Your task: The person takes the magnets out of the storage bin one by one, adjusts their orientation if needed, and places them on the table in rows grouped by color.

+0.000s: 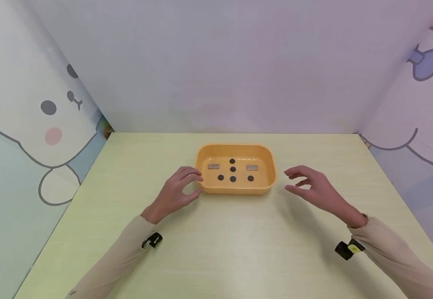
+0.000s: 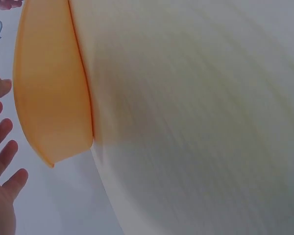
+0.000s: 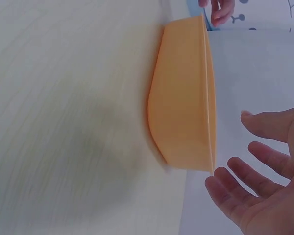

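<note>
We are seeing the orange tray (image 1: 235,191) lying mid-frame, its long axis running left to right; our left hand (image 1: 172,192) is hovering nearer than our right hand (image 1: 320,192), both loosely curved, gripping nothing.

Beige sleeves (image 1: 117,254); black wrist cameras (image 1: 156,239), right bearing yellow patch (image 1: 354,248).

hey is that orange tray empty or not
Not empty: five dark discs and two grey bars lie inside the tray.
</note>
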Demonstrator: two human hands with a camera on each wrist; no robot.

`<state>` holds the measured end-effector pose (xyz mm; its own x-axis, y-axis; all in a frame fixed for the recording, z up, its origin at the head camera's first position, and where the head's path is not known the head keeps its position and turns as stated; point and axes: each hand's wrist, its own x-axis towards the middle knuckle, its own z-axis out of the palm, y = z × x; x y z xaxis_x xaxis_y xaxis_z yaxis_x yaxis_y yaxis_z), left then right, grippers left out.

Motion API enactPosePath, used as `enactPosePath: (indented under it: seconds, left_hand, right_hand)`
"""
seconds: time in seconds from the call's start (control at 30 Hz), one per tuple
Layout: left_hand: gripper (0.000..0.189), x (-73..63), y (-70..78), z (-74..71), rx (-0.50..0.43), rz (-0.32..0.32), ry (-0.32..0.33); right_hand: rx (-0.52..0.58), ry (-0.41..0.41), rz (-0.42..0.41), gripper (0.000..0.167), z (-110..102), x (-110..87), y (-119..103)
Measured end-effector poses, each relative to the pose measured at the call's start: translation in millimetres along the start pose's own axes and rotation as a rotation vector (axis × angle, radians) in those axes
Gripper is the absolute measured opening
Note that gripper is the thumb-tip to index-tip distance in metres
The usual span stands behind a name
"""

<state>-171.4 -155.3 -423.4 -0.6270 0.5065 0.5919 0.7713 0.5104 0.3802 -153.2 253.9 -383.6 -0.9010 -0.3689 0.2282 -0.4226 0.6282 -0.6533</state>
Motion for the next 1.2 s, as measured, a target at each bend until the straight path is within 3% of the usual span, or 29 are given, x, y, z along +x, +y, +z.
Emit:
enactPosePath:
  seconds: [0.6,0.97,1.2]
  left_hand:
    - [0.016,5.5,-6.7,10.0,0.042,0.023,-0.042]
    - [0.014,9.2,-4.4,10.2,0.046,0.002,-0.082]
    - [0.013,8.4,-6.3,10.1,0.022,0.011,-0.063]
  right_hand:
    - [0.112,-0.058,-0.020,0.032,16,44.9,-5]
    - [0.195,-0.083,0.024,0.035,27,60.9,-10]
    - [0.135,-0.140,0.100,0.036,36,71.7,-13]
